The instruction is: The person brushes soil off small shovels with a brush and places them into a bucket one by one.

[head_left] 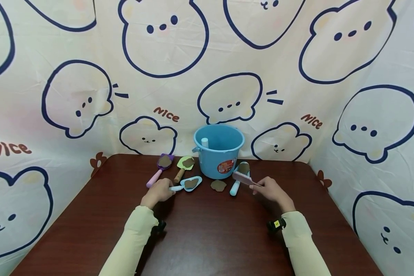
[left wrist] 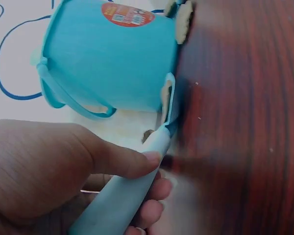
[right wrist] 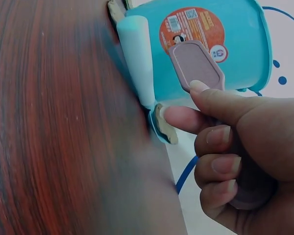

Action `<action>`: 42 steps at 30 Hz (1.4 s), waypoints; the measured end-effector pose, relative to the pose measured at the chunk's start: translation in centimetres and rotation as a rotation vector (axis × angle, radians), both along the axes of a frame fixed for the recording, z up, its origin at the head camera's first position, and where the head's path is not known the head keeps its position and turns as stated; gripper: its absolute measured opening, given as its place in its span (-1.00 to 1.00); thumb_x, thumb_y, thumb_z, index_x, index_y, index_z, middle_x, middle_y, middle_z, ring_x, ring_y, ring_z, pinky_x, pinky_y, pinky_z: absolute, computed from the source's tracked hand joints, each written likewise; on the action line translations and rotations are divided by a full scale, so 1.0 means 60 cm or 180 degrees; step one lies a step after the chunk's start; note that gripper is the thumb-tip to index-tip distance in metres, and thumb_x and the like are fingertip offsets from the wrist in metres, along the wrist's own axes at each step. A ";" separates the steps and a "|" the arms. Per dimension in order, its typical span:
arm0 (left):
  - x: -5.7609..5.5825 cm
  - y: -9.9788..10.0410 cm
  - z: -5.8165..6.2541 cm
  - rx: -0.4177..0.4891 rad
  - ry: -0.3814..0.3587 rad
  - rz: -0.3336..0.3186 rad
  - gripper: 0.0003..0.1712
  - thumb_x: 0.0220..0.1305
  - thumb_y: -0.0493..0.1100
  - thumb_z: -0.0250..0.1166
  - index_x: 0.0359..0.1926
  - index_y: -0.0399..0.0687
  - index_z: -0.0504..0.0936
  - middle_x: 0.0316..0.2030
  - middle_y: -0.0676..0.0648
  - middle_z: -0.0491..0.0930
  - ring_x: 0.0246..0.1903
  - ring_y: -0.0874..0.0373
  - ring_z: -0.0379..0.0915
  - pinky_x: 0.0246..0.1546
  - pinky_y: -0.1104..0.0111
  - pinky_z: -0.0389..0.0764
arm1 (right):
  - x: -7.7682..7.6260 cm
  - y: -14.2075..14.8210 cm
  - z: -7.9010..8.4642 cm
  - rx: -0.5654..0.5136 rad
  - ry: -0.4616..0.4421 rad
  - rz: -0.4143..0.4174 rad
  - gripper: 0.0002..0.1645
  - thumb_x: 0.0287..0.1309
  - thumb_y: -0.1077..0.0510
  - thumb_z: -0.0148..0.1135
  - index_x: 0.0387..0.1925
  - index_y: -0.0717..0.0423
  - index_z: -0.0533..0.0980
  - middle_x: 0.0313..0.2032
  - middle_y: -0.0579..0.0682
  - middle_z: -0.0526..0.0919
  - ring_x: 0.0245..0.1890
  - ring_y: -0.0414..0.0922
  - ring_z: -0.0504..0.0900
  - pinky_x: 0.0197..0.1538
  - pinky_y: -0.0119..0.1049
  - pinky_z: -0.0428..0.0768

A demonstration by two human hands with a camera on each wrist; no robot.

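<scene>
My left hand [head_left: 158,190] grips the pale blue handle [left wrist: 125,191] of a small toy shovel [head_left: 197,179]. A flat brown piece [head_left: 191,184] lies on its blade, close to the table in the left wrist view. In my right hand [head_left: 270,190] is a dusty-pink brush [right wrist: 198,63], held by its handle with the thumb on top. The brush's bristled head [head_left: 243,178] overlaps a second blue shovel [head_left: 235,189] in the head view. That shovel carries another brown piece [head_left: 243,168]. Between the hands, a wavy-edged brown piece [head_left: 218,186] lies on the table.
A blue bucket [head_left: 214,163] with an orange label stands at the table's back edge, a white stick-like thing [head_left: 205,143] inside it. To its left lie a purple shovel [head_left: 165,167] and a green shovel [head_left: 186,158], each bearing a brown piece. Patterned cloth [head_left: 227,57] hangs behind.
</scene>
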State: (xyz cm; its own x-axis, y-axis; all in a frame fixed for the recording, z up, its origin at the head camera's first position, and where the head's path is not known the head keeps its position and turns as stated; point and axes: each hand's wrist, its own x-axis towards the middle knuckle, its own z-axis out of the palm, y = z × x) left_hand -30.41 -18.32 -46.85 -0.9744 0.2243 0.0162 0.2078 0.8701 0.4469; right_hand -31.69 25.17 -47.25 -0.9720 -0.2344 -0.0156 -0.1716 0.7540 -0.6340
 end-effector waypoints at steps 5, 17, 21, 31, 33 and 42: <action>0.004 0.001 0.011 -0.0002 0.0099 -0.0217 -0.89 0.24 -0.25 0.41 -0.27 -0.23 0.70 -0.39 -0.05 0.63 -0.41 0.11 0.44 -0.30 0.26 0.50 | 0.003 -0.014 0.003 0.0020 0.0022 0.0075 -0.57 0.40 -0.04 0.25 -0.49 0.14 0.72 -0.42 0.00 0.67 -0.39 -0.09 0.45 -0.32 -0.22 0.39; 0.016 0.023 0.034 0.0202 0.0217 -0.0558 -0.92 0.22 -0.28 0.42 -0.26 -0.19 0.71 -0.41 -0.03 0.61 -0.42 0.13 0.42 -0.30 0.27 0.50 | 0.013 -0.057 0.015 -0.0069 0.0166 0.0372 -0.52 0.46 -0.02 0.18 -0.58 0.09 0.66 -0.66 -0.14 0.37 -0.61 -0.17 0.27 -0.52 -0.33 0.25; 0.019 0.036 0.033 0.0196 0.0307 -0.0623 -0.92 0.23 -0.27 0.42 -0.25 -0.15 0.70 -0.39 -0.03 0.62 -0.39 0.13 0.42 -0.27 0.25 0.50 | 0.016 -0.072 0.016 -0.0152 0.0275 0.0569 -0.49 0.50 0.00 0.12 -0.61 0.08 0.61 -0.70 -0.16 0.30 -0.68 -0.21 0.23 -0.59 -0.36 0.22; 0.032 0.070 0.032 0.0214 0.0472 -0.0720 -0.90 0.27 -0.23 0.42 -0.22 -0.11 0.68 -0.37 0.04 0.61 -0.38 0.17 0.45 -0.24 0.20 0.53 | 0.034 -0.117 0.023 -0.0349 0.0190 0.0820 -0.36 0.57 -0.06 -0.01 -0.48 0.38 0.57 -0.69 -0.14 0.37 -0.68 -0.22 0.28 -0.58 -0.36 0.27; 0.033 0.074 0.031 0.0206 0.0517 -0.0757 -0.90 0.27 -0.23 0.41 -0.22 -0.12 0.67 -0.36 0.03 0.62 -0.36 0.17 0.47 -0.23 0.19 0.55 | 0.037 -0.125 0.022 -0.0369 0.0151 0.0851 -0.35 0.57 -0.05 -0.02 -0.48 0.41 0.56 -0.70 -0.14 0.35 -0.68 -0.22 0.27 -0.58 -0.36 0.25; 0.035 0.082 0.032 0.0206 0.0561 -0.0756 -0.85 0.30 -0.22 0.40 -0.14 -0.15 0.67 -0.29 -0.01 0.66 -0.31 0.16 0.50 -0.18 0.15 0.58 | 0.043 -0.150 0.009 -0.0408 0.0028 0.0970 -0.34 0.58 -0.05 -0.05 -0.49 0.39 0.59 -0.70 -0.15 0.33 -0.69 -0.22 0.25 -0.58 -0.37 0.23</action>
